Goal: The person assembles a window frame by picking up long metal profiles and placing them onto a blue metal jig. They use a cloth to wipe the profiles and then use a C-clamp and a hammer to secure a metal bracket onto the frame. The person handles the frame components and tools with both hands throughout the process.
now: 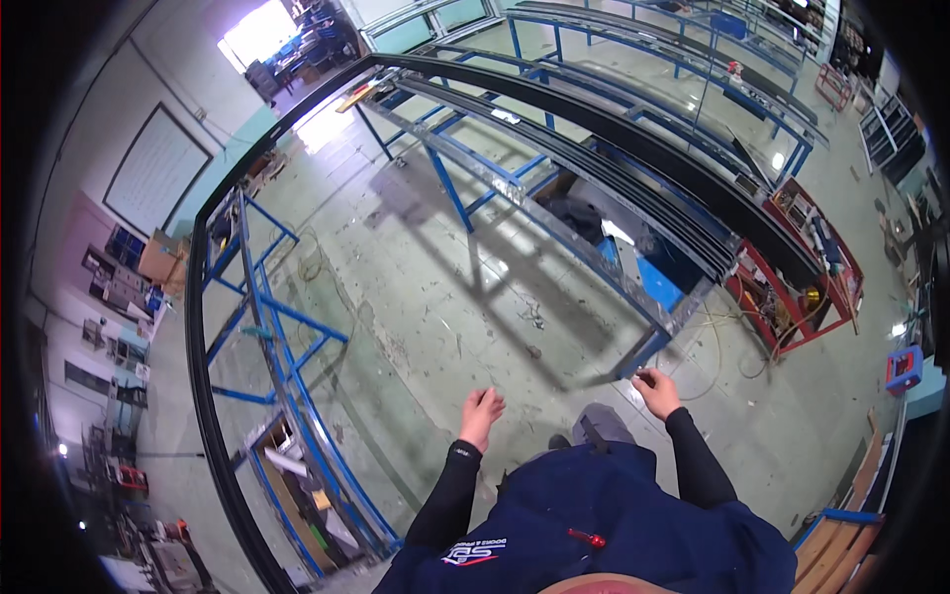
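My left hand (482, 417) hovers over the floor in front of my body, its fingers loosely bent and partly apart, with nothing seen in it. To its right, my right hand (658, 393) has thumb and fingertips pinched together near the end leg of a blue steel bench (584, 252). Something small and dark shows at those fingertips, too small to name. Neither hand touches the large black frame (206, 396), whose long bars run along the left side and across the far side, over the benches.
A second blue bench (315, 436) at left holds offcuts on its lower shelf. Dark profiles (633, 198) lie along the far bench. A red tool cart (770, 312) stands at right, with a hose (712, 327) on the floor nearby. Wooden slats (839, 554) lie lower right.
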`<move>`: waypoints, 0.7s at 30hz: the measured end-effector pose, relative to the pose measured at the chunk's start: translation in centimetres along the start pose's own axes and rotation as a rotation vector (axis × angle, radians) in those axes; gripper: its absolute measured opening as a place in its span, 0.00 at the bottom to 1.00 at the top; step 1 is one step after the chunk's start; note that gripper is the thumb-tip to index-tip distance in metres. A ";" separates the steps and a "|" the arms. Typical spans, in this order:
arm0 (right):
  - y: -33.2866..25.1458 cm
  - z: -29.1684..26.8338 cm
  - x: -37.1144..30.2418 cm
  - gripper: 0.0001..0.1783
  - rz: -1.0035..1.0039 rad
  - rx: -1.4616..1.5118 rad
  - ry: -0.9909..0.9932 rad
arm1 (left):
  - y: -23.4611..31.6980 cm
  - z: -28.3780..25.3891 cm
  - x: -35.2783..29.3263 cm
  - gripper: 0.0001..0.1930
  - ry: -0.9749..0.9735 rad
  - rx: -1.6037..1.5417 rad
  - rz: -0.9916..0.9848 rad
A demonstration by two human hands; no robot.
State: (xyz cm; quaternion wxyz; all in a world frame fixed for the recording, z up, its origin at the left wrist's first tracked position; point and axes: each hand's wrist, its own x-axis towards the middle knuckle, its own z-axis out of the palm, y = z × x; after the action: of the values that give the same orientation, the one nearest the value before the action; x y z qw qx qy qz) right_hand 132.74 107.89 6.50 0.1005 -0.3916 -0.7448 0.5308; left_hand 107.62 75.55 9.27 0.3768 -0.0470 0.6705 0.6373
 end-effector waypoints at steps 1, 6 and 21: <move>-0.2 0.8 2.2 0.18 0.004 0.014 0.042 | 3.3 1.9 3.1 0.20 -0.046 -0.012 0.022; -1.7 1.6 17.5 0.15 -0.028 0.002 0.202 | 13.4 11.3 20.3 0.20 -0.255 0.094 0.144; -33.4 10.6 68.0 0.32 -0.411 -0.138 0.222 | 47.0 21.8 74.5 0.32 -0.147 1.173 1.065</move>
State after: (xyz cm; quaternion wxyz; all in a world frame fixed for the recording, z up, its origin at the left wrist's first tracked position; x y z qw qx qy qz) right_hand 65.06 142.89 13.06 0.2607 -0.2940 -0.8277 0.4006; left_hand 38.77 134.64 7.75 0.0282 0.5282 0.8024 0.2762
